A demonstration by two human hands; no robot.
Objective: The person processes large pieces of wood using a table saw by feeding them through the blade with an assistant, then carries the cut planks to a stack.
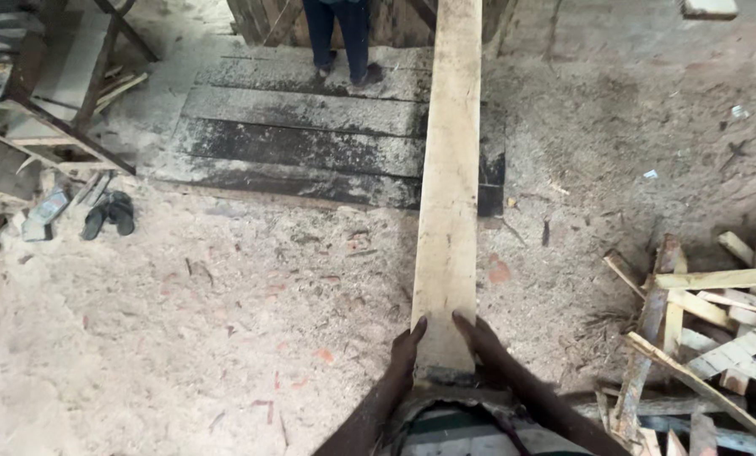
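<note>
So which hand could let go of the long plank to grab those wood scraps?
Probably the right hand. The scrap pile lies on the right side, while the left hand has only sawdust floor beside it. Both hands grip the near end of the plank.

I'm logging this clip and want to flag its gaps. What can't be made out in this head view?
- Far end of the long plank: cut off by the top edge.
- Other person: only legs and feet show; the rest is cut off above.
- Left hand and right hand: palms hidden against the plank's sides.
- Scrap wood pile: runs past the right edge.
- Object beside the dark sandals: too small to identify.
</note>
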